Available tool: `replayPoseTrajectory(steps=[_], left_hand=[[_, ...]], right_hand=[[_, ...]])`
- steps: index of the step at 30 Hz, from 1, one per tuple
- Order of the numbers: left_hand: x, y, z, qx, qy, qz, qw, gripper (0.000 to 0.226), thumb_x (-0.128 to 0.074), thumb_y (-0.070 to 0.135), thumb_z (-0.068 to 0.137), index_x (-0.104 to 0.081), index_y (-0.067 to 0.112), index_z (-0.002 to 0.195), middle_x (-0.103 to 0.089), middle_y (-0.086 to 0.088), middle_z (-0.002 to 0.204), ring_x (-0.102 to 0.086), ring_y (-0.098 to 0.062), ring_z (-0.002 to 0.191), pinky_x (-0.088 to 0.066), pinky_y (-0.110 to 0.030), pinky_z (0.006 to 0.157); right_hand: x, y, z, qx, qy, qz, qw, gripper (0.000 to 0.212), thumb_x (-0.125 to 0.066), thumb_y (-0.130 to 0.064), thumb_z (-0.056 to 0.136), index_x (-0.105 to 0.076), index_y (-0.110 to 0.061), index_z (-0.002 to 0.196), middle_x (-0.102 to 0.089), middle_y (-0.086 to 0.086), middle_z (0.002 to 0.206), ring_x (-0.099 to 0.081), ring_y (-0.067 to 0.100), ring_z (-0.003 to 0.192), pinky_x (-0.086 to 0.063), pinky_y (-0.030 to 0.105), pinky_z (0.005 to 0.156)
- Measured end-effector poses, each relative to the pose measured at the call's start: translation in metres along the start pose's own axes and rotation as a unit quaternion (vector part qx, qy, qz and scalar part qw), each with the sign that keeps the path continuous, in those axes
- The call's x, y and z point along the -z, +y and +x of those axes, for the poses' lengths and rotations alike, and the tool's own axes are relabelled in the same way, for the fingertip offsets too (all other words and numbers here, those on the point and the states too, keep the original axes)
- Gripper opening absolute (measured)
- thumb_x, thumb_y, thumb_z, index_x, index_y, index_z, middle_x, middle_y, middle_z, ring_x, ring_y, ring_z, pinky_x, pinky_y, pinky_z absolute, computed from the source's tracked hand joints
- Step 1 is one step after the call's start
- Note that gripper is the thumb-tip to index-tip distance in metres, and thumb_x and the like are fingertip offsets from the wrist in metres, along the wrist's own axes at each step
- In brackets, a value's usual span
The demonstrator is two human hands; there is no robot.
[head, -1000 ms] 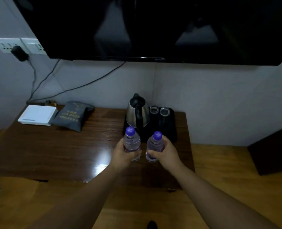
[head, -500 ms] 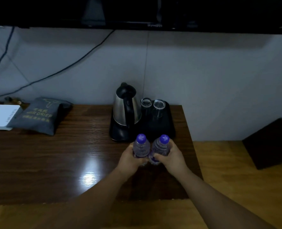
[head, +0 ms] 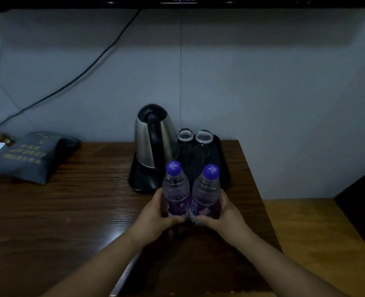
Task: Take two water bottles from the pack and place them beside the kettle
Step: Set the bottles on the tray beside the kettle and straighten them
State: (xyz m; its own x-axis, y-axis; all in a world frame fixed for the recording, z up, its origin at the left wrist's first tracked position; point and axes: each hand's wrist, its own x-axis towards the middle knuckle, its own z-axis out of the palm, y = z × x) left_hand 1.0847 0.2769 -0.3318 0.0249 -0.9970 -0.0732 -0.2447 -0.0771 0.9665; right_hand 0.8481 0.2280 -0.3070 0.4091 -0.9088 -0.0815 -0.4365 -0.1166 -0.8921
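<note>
Two clear water bottles with purple caps stand upright and side by side, touching, just in front of the black tray (head: pixel 224 168). My left hand (head: pixel 153 213) is wrapped around the left bottle (head: pixel 175 187). My right hand (head: pixel 224 215) grips the right bottle (head: pixel 207 191). A steel kettle (head: pixel 153 140) with a black handle and lid sits on the tray's left side, right behind the bottles. Whether the bottle bases rest on the wooden table (head: pixel 70 211) is hidden by my fingers.
Two upturned glasses (head: pixel 195 140) stand on the tray to the right of the kettle. A grey hair-dryer bag (head: pixel 29 156) lies at the back left. The table's right edge runs close to the tray. A dark cabinet (head: pixel 361 202) stands on the floor at right.
Both hands have brought the bottles together and forward toward the tray and kettle. My view has moved closer and tipped downward.
</note>
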Motion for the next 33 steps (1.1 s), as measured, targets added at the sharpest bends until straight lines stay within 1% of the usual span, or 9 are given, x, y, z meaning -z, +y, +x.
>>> replayPoseTrajectory(steps=[3, 6, 9, 12, 16, 18, 22, 27, 33], left_hand=[[-0.003, -0.008, 0.000, -0.025, 0.010, 0.060, 0.998, 0.079, -0.089, 0.039, 0.067, -0.046, 0.053, 0.133, -0.068, 0.021, 0.128, -0.066, -0.003, 0.119, -0.054, -0.034, 0.101], [-0.004, -0.012, 0.002, -0.059, 0.020, 0.085, 0.994, 0.073, -0.089, 0.040, 0.072, -0.051, 0.047, 0.133, -0.065, 0.015, 0.131, -0.063, -0.002, 0.120, -0.054, -0.029, 0.101], [-0.002, -0.015, 0.003, -0.073, -0.021, 0.063, 0.995, 0.077, -0.085, 0.013, 0.082, -0.046, 0.037, 0.143, -0.066, 0.013, 0.136, -0.062, -0.004, 0.126, -0.052, -0.024, 0.105], [-0.004, -0.015, 0.003, -0.075, -0.040, 0.056, 0.995, 0.084, -0.078, 0.001, 0.087, -0.033, 0.027, 0.152, -0.063, 0.009, 0.142, -0.057, -0.005, 0.132, -0.047, -0.027, 0.110], [-0.012, -0.010, 0.004, -0.077, -0.040, 0.085, 0.993, 0.091, -0.087, 0.023, 0.079, -0.032, 0.040, 0.149, -0.063, 0.022, 0.136, -0.058, 0.006, 0.125, -0.048, -0.015, 0.101], [-0.021, -0.008, 0.006, -0.087, -0.009, 0.103, 0.991, 0.095, -0.094, 0.032, 0.070, -0.036, 0.046, 0.143, -0.060, 0.017, 0.134, -0.058, 0.004, 0.122, -0.046, -0.009, 0.094], [-0.030, -0.006, 0.010, -0.109, 0.079, 0.119, 0.984, 0.090, -0.096, 0.033, 0.063, -0.047, 0.037, 0.138, -0.054, 0.006, 0.131, -0.059, -0.008, 0.120, -0.051, -0.030, 0.102], [-0.018, -0.012, 0.013, -0.078, 0.002, 0.043, 0.996, 0.094, -0.088, 0.017, 0.079, -0.029, 0.034, 0.150, -0.069, 0.015, 0.130, -0.064, 0.002, 0.119, -0.052, -0.009, 0.087], [-0.025, -0.009, 0.018, -0.098, 0.040, 0.078, 0.991, 0.098, -0.097, 0.031, 0.065, -0.040, 0.035, 0.145, -0.054, 0.007, 0.139, -0.060, -0.013, 0.126, -0.052, -0.035, 0.105]], right_hand=[[-0.010, 0.019, 0.001, 0.018, 0.025, 0.032, 0.999, 0.085, -0.087, -0.061, 0.061, -0.035, -0.067, 0.128, -0.055, -0.044, 0.124, -0.055, -0.019, 0.113, -0.043, 0.002, 0.083], [-0.013, 0.035, 0.003, 0.045, 0.057, 0.053, 0.996, 0.084, -0.085, -0.068, 0.057, -0.041, -0.064, 0.129, -0.059, -0.030, 0.126, -0.058, -0.013, 0.113, -0.047, 0.007, 0.084], [-0.007, 0.039, 0.006, 0.073, 0.040, 0.054, 0.995, 0.071, -0.082, -0.055, 0.066, -0.042, -0.071, 0.123, -0.061, -0.028, 0.127, -0.059, -0.011, 0.115, -0.049, 0.014, 0.092], [0.000, 0.042, 0.007, 0.081, 0.009, 0.091, 0.993, 0.071, -0.079, -0.034, 0.076, -0.040, -0.059, 0.129, -0.065, -0.033, 0.123, -0.063, -0.006, 0.116, -0.052, 0.026, 0.099], [-0.002, 0.043, 0.004, 0.080, 0.000, 0.090, 0.993, 0.084, -0.079, -0.043, 0.071, -0.038, -0.042, 0.145, -0.065, -0.023, 0.131, -0.061, -0.002, 0.122, -0.052, 0.032, 0.102], [-0.005, 0.043, 0.004, 0.087, 0.011, 0.066, 0.994, 0.093, -0.085, -0.049, 0.066, -0.038, -0.042, 0.147, -0.059, -0.019, 0.136, -0.061, -0.001, 0.120, -0.053, 0.027, 0.098], [-0.009, 0.042, 0.007, 0.102, 0.078, 0.005, 0.992, 0.089, -0.089, -0.050, 0.065, -0.045, -0.042, 0.142, -0.048, -0.022, 0.128, -0.055, -0.006, 0.111, -0.046, 0.009, 0.078], [-0.010, 0.043, 0.011, 0.100, 0.105, -0.027, 0.989, 0.084, -0.088, -0.051, 0.067, -0.048, -0.041, 0.140, -0.052, -0.023, 0.124, -0.055, -0.006, 0.109, -0.044, 0.012, 0.080], [-0.016, 0.042, 0.014, 0.096, 0.130, -0.014, 0.987, 0.084, -0.085, -0.060, 0.058, -0.045, -0.050, 0.131, -0.052, -0.025, 0.121, -0.056, -0.006, 0.106, -0.048, 0.017, 0.083]])
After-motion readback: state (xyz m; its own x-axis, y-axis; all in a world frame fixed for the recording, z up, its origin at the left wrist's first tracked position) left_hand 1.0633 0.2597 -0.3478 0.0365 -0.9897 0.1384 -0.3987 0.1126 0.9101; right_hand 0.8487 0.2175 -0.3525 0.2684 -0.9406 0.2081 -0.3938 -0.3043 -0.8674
